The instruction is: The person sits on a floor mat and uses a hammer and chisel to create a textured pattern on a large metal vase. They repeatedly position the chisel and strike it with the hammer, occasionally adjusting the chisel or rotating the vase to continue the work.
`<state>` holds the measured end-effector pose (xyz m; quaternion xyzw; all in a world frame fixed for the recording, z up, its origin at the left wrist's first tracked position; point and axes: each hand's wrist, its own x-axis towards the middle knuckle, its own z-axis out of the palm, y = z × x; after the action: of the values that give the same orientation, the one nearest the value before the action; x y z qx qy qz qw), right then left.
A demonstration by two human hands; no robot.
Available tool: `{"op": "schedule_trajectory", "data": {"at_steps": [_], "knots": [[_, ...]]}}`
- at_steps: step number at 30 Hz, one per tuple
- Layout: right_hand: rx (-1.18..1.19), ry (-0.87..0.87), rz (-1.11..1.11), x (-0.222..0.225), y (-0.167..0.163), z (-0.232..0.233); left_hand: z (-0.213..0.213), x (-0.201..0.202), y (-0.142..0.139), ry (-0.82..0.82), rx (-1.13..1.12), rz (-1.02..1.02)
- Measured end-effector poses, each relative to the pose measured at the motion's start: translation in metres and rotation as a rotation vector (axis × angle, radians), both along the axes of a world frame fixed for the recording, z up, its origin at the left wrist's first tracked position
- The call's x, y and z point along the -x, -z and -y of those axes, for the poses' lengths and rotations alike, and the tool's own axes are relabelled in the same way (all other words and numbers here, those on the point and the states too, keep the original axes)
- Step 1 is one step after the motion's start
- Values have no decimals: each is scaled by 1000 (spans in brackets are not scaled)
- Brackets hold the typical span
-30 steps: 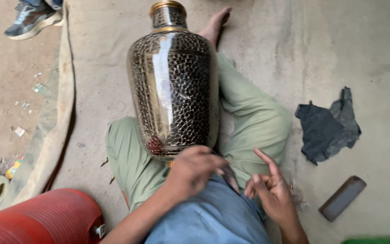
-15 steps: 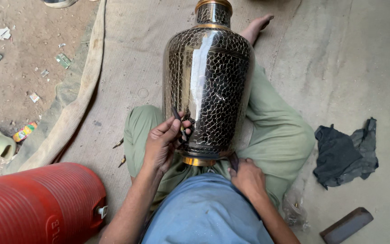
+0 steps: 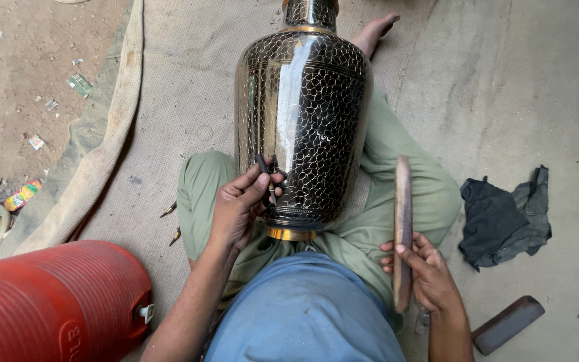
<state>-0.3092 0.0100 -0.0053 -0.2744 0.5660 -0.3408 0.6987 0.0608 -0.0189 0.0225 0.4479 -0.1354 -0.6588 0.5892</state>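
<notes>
While the big dark metal vase (image 3: 303,114) lies along the seated person's lap, neck pointing away and brass foot ring near the belly, the left hand (image 3: 239,208) presses against its lower side; fingers curl closed round a small dark punch-like tool (image 3: 266,175), tip set against the netted pattern on the vase wall; over on the other side, the right hand (image 3: 427,275) is wrapped shut around a long flat wooden stick (image 3: 403,228), held upright just beside the vase, not touching it; the stick's top stands level with the vase's lower belly; both legs in green trousers (image 3: 403,181) cradle the vase, a bare foot (image 3: 376,30) showing beyond its shoulder; all this sits on a tan cloth mat (image 3: 189,87); a red ribbed drum (image 3: 55,302) lies at the near left; a crumpled dark rag (image 3: 504,214) rests on the floor to the right, well apart from the stick, and a brown block (image 3: 507,325) lies nearer, just beyond the right wrist; two small pointed tools (image 3: 171,221) lie on the mat beside the left knee.
</notes>
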Motion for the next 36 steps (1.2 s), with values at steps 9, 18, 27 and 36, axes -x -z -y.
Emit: {"op": "schedule_trajectory", "data": {"at_steps": [9,18,27,36], "knots": [[75,55,110,-38,4,-13,2,-1,1,-16,11,14],[130,46,103,-41,-9,-29,8,-3,9,12,65,73],[390,124,-33,-59,-23,-19,13,2,11,-31,161,135],[651,-156,-1063,-83,-40,25,25,20,8,-32,237,139]]}}
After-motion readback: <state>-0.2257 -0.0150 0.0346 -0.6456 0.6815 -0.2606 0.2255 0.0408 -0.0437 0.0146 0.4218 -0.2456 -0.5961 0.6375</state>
